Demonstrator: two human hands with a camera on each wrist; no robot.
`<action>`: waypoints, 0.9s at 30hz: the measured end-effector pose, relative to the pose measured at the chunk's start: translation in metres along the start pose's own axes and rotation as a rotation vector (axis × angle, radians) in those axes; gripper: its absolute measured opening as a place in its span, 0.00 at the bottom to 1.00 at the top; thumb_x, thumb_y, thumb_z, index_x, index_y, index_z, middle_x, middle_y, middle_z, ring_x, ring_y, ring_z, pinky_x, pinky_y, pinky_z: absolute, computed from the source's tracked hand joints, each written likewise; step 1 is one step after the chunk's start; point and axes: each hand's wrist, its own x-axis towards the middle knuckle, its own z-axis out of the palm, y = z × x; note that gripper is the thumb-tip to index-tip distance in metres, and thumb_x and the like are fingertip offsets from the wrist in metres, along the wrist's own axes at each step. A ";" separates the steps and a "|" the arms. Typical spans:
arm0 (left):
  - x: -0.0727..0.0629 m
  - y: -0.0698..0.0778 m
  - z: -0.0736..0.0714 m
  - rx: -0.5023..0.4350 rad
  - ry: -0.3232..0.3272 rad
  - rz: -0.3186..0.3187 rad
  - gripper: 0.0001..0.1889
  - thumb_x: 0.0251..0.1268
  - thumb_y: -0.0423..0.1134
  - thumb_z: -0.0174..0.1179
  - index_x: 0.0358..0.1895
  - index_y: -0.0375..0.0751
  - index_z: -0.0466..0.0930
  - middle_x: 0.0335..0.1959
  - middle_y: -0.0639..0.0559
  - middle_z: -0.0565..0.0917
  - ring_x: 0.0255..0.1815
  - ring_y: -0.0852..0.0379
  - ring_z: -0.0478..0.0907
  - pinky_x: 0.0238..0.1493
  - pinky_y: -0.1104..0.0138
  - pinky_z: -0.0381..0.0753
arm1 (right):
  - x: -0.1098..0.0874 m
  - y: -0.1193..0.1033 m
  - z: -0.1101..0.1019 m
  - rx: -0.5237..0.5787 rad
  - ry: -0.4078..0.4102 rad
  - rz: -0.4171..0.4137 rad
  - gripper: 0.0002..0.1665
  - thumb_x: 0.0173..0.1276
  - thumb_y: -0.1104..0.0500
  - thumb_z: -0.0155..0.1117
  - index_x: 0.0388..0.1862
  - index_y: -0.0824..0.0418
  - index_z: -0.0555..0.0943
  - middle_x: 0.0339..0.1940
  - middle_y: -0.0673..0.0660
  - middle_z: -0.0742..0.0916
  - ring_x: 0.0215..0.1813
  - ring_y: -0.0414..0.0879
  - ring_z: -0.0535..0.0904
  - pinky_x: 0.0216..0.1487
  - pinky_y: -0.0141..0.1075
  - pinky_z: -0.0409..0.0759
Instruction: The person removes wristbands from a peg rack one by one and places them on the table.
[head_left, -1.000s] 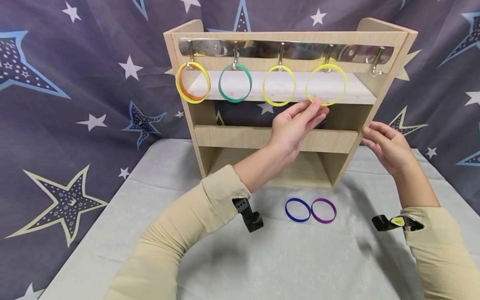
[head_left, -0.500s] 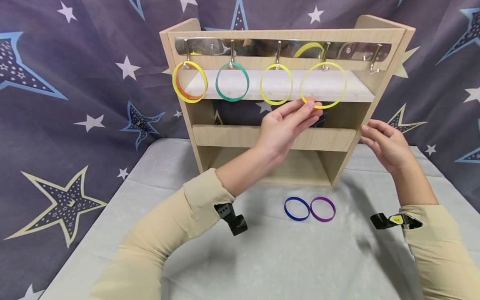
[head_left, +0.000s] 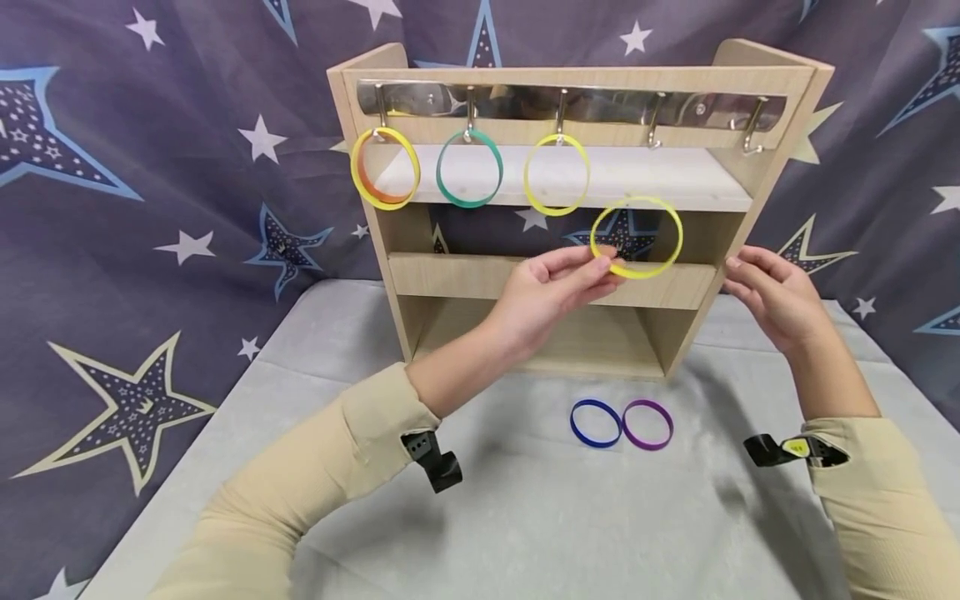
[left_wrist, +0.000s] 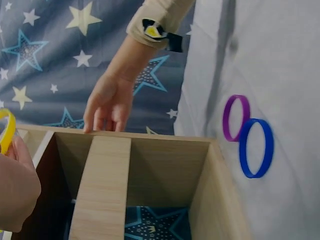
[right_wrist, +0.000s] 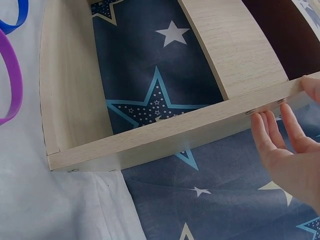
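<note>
My left hand (head_left: pixel 543 292) pinches the lower left of a yellow silicone wristband (head_left: pixel 678 237) between thumb and fingers. The band is below the fourth hook (head_left: pixel 654 125) and apart from it, in front of the wooden shelf unit (head_left: pixel 450 275). Only part of that wristband (left_wrist: pixel 9 131) shows in the left wrist view. My right hand (head_left: pixel 783 296) touches the unit's right side panel. In the right wrist view, fairly straight fingers (right_wrist: pixel 263 132) rest against the panel's outer face, with the thumb at its edge.
From the metal hook rail (head_left: pixel 510 102) hang a yellow and an orange band (head_left: pixel 365 177) together, a green band (head_left: pixel 500 171) and another yellow band (head_left: pixel 557 212). A blue band (head_left: pixel 596 444) and a purple band (head_left: pixel 648 447) lie on the grey cloth (head_left: pixel 562 525) before the unit.
My left hand has brought the yellow wristband down from the fourth hook, moving lower and slightly left. My right hand has stayed at the side panel.
</note>
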 end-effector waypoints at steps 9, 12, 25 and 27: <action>-0.019 -0.014 -0.011 0.119 -0.085 -0.086 0.17 0.69 0.26 0.53 0.58 0.23 0.73 0.59 0.27 0.76 0.37 0.64 0.84 0.61 0.58 0.81 | -0.003 0.000 0.000 -0.008 -0.005 0.012 0.11 0.69 0.72 0.54 0.41 0.61 0.81 0.38 0.50 0.86 0.42 0.38 0.84 0.45 0.25 0.84; -0.023 -0.018 -0.017 0.126 -0.090 -0.102 0.17 0.69 0.26 0.53 0.58 0.22 0.73 0.60 0.28 0.75 0.38 0.63 0.84 0.63 0.55 0.79 | -0.003 0.000 0.001 -0.020 -0.007 0.012 0.11 0.69 0.71 0.54 0.42 0.61 0.81 0.38 0.50 0.85 0.42 0.38 0.83 0.45 0.25 0.84; -0.043 -0.029 -0.047 0.212 -0.074 -0.185 0.17 0.69 0.28 0.54 0.58 0.25 0.74 0.59 0.29 0.77 0.40 0.64 0.85 0.58 0.61 0.83 | 0.000 -0.003 0.003 -0.008 0.014 0.011 0.11 0.69 0.72 0.54 0.41 0.61 0.82 0.38 0.50 0.85 0.42 0.38 0.84 0.44 0.25 0.84; -0.047 -0.032 -0.052 0.223 -0.059 -0.202 0.17 0.68 0.28 0.54 0.58 0.25 0.74 0.57 0.29 0.79 0.39 0.63 0.85 0.58 0.61 0.83 | -0.001 -0.001 0.001 0.007 0.017 0.016 0.11 0.68 0.72 0.54 0.41 0.62 0.82 0.37 0.51 0.85 0.42 0.38 0.84 0.44 0.25 0.84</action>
